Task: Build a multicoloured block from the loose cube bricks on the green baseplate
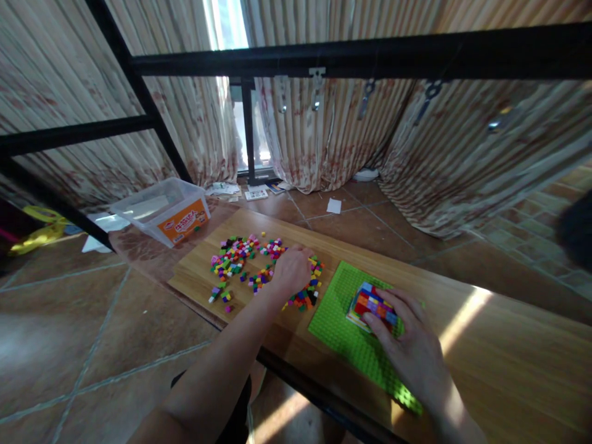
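Loose small toy bricks [230, 258] in many colours lie scattered over the wooden table. My left hand [292, 269] reaches down into the right part of this pile. Its fingers curl away from the camera, so their tips, and anything between them, are hidden. On a green studded baseplate [340, 308] stands a small block of stacked toy bricks [369, 303], with red, orange, purple and blue on top and some white low on its side. My right hand [411, 339] grips this block, thumb on the near side and fingers over the far right side.
A clear plastic box [160, 206] with an orange label stands beyond the table's left end. Black metal bars [324, 58] cross above and at the left, with metal hooks hanging down. Papers [256, 192] lie on the tiled floor before the curtains.
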Tool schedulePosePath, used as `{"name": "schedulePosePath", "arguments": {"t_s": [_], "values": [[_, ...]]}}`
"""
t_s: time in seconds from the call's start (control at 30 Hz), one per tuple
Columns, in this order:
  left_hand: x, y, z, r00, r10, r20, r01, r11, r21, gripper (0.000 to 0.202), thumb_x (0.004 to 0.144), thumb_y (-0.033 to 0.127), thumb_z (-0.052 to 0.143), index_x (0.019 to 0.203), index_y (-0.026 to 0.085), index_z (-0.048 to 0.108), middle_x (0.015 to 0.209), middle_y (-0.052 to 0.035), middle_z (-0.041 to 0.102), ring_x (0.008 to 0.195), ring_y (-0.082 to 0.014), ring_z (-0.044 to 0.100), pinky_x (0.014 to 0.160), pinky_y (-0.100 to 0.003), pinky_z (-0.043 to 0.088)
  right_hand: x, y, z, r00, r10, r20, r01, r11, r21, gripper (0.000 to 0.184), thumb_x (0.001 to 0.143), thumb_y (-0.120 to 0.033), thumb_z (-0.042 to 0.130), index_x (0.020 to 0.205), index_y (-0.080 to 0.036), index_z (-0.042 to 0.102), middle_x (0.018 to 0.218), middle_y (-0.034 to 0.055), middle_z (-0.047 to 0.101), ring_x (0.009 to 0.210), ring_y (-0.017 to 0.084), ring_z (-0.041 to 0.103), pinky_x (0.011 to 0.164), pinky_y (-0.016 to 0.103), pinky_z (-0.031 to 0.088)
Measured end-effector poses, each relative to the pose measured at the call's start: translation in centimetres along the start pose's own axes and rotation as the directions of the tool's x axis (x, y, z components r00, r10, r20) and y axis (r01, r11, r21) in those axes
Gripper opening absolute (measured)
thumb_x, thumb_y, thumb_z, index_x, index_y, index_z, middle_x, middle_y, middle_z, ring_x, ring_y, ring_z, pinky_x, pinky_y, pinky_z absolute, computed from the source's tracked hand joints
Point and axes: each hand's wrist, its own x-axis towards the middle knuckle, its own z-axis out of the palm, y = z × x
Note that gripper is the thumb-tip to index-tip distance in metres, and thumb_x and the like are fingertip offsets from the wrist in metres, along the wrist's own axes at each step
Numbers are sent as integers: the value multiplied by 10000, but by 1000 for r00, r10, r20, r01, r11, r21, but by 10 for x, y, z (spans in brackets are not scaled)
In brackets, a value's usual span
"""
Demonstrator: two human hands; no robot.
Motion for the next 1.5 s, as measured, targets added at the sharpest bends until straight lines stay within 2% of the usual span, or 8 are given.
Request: {"name": "schedulePosePath", "arguments": {"t_s": [0.53, 0.7, 0.77, 0.83, 0.93, 1.07, 1.33, 1.5], "values": [[3, 2, -3, 996, -75, 50, 73, 996, 53, 209, 901, 184, 438, 858, 159, 641, 957, -110, 677, 935, -225, 634, 844, -325, 475, 0, -1, 0, 1000, 28, -13, -28, 998, 63, 423, 874, -527, 564, 1169, -235, 644, 1223, 114, 576, 1128, 280, 568, 975, 516, 493], [4, 5, -11, 988, -148, -45, 126, 940, -317, 213, 921, 237, 419, 858, 161, 607, 791, -62, 664, 763, -178, 618, 720, -294, 471, 2, -9, -4, 988, 77, -134, -64, 993, 100, 385, 872, -486, 583, 1164, -244, 647, 1226, 115, 597, 1128, 283, 579, 946, 518, 513], [0, 16, -11, 995, -102, -4, 78, 785, -614, 219, 915, 280, 440, 814, 159, 592, 723, -34, 641, 649, -135, 580, 627, -251, 453, 1, -13, -7, 973, 114, -200, -85, 985, 147, 359, 874, -453, 594, 1158, -241, 650, 1218, 109, 611, 1117, 269, 589, 933, 492, 524], [-8, 32, -11, 995, -50, 86, 99, 525, -845, 209, 897, 311, 476, 837, 151, 596, 717, -24, 639, 585, -104, 555, 561, -222, 434, 0, -19, -12, 958, 148, -245, -98, 974, 205, 309, 877, -416, 601, 1125, -240, 662, 1160, 90, 646, 1064, 245, 616, 916, 460, 532], [-25, 57, -9, 979, 41, 198, 187, 179, -966, 230, 841, 269, 565, 1032, 147, 602, 828, -38, 680, 638, -95, 603, 600, -217, 474, -3, -30, -17, 940, 164, -298, -94, 967, 235, 228, 878, -385, 605, 1034, -240, 687, 1019, 60, 695, 946, 216, 651, 861, 418, 542], [-41, 80, -7, 958, 146, 246, 248, 2, -969, 379, 811, 252, 632, 1171, 149, 576, 885, -56, 703, 689, -107, 640, 655, -237, 511, -7, -43, -19, 947, 154, -280, -86, 967, 239, 182, 875, -370, 603, 984, -255, 694, 941, 32, 712, 875, 191, 658, 813, 379, 546], [-51, 101, -9, 936, 272, 225, 204, 101, -974, 404, 791, 321, 688, 1154, 165, 603, 877, -60, 739, 685, -128, 656, 645, -250, 526, -11, -47, -15, 934, 296, -201, -169, 860, 481, 170, 835, -374, 654, 915, -236, 712, 866, 21, 709, 763, 164, 659, 724, 328, 548], [-42, 95, -12, 977, 109, 183, 164, 167, -972, 322, 788, 342, 670, 1036, 140, 636, 755, -34, 716, 632, -126, 653, 616, -239, 528, -7, -29, -37, 877, 419, -236, -207, 772, 600, 170, 827, -372, 657, 857, -208, 691, 787, 13, 705, 717, 159, 665, 685, 313, 544]]}}
